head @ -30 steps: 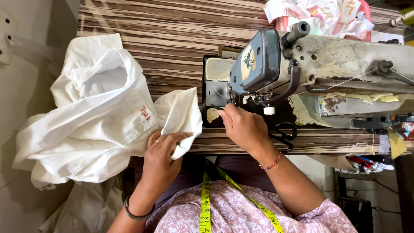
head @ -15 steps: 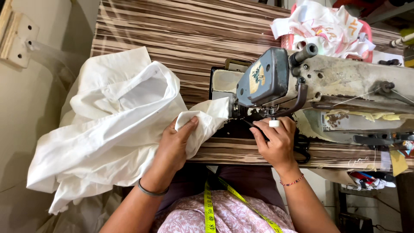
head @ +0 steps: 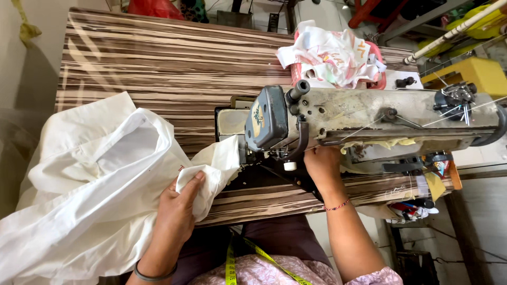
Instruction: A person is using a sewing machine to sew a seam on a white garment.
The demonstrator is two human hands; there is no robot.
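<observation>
Your left hand point(head: 177, 208) is to the left of the sewing machine point(head: 364, 119), fingers curled shut over a folded edge of the white garment point(head: 90, 195), thumb on top pinching the fold. The garment lies bunched on the striped wooden table point(head: 158, 58), mostly left of the machine, with one corner reaching the bed plate point(head: 231, 122) just beside the machine head. Your right hand point(head: 321, 164) is tucked under the machine arm, close to the needle area and the small white knob point(head: 289, 165); the fingers are hidden behind the casting, so I cannot tell if they are open or gripping anything, probably touching the presser foot zone. Red thread bracelet point(head: 338, 205) on that wrist, dark bangle point(head: 153, 274) on the left one. Yellow tape measure point(head: 230, 264) hangs at your chest, below the machine. Behind the machine, a pink basket point(head: 376, 79) holds crumpled printed cloth point(head: 330, 53). For this step: keep the fold flat and square in your left pinch, slide the edge straight along the bed toward the needle, no bunching at the corner. Keep right fingertips off the needle line and use them only to guide the edge. Support the garment's weight so the bulk to the left does not drag the seam off line.
</observation>
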